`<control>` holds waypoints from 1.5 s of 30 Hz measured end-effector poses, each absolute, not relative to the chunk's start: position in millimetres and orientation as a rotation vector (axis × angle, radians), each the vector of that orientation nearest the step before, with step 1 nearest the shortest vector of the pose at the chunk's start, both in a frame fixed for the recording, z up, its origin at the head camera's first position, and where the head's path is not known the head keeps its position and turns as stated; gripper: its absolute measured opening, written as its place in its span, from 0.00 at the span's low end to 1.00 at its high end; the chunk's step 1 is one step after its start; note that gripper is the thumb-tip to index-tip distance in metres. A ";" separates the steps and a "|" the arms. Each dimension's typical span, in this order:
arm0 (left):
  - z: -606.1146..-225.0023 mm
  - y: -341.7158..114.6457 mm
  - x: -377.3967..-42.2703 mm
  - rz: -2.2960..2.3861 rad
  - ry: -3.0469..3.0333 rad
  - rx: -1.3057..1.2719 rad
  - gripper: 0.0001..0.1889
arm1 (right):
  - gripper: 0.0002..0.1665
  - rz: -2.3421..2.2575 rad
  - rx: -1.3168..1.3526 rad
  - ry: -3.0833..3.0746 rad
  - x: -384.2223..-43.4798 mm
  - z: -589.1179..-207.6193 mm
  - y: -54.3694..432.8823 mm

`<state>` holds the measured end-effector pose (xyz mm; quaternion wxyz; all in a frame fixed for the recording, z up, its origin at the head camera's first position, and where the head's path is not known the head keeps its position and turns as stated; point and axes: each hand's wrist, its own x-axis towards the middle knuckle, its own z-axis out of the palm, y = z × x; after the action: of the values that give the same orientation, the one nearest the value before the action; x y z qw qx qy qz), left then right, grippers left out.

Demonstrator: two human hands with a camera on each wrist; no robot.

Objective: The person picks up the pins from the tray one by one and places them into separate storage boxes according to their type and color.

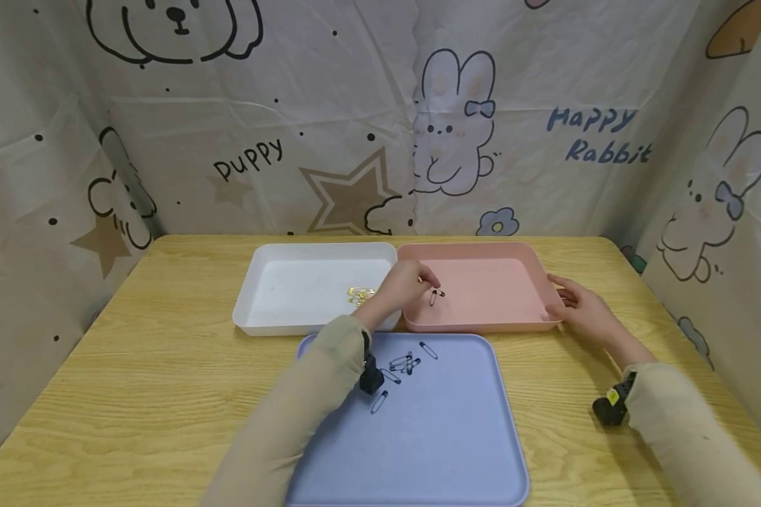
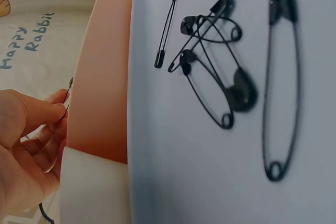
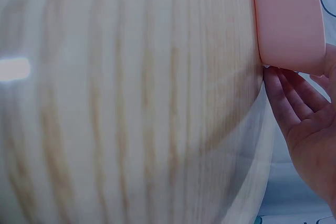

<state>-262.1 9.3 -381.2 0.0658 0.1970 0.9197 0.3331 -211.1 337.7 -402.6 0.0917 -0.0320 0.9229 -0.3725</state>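
Note:
My left hand [image 1: 402,285] is over the left part of the pink tray [image 1: 482,289]. Its thumb and fingers pinch a black safety pin [image 2: 66,107], seen edge-on in the left wrist view. Just below the fingertips, another black safety pin [image 1: 433,298] shows in the pink tray. My right hand [image 1: 585,313] holds that tray's right end, thumb over the rim and fingers against the outer wall. Several black safety pins [image 1: 404,362] lie on the blue tray [image 1: 444,443], some overlapping, beneath and beside my left wrist.
A white tray [image 1: 298,289] stands left of the pink one, with a heap of gold safety pins [image 1: 359,295] at its right side, partly behind the left forearm. All three trays sit on a wooden table [image 1: 152,394]. A printed cloth [image 1: 355,105] hangs behind and at both sides.

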 end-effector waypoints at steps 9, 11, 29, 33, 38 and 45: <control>-385.6 14.4 -263.9 1.016 2.770 0.559 0.09 | 0.44 -1.099 -0.116 2.744 -211.7 -403.0 338.0; -386.3 15.4 -264.1 1.024 2.767 0.531 0.09 | 0.44 -1.099 -0.124 2.745 -211.9 -402.9 338.0; -383.6 13.7 -261.8 1.066 2.731 0.570 0.10 | 0.45 -1.093 -0.102 2.745 -211.6 -403.1 338.7; -378.2 12.9 -257.4 1.076 2.696 0.594 0.09 | 0.45 -1.096 -0.088 2.741 -211.5 -403.5 339.0; -370.7 7.3 -250.2 1.067 2.674 0.661 0.09 | 0.45 -1.110 -0.088 2.735 -211.1 -403.9 338.0; -365.1 -9.1 -241.9 1.073 2.622 0.743 0.09 | 0.45 -1.105 -0.098 2.744 -211.0 -405.3 338.2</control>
<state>-241.9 -9.1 -365.1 0.1060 0.2522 0.8903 0.3642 -211.0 338.2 -405.3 0.0909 -0.0328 0.9233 -0.3718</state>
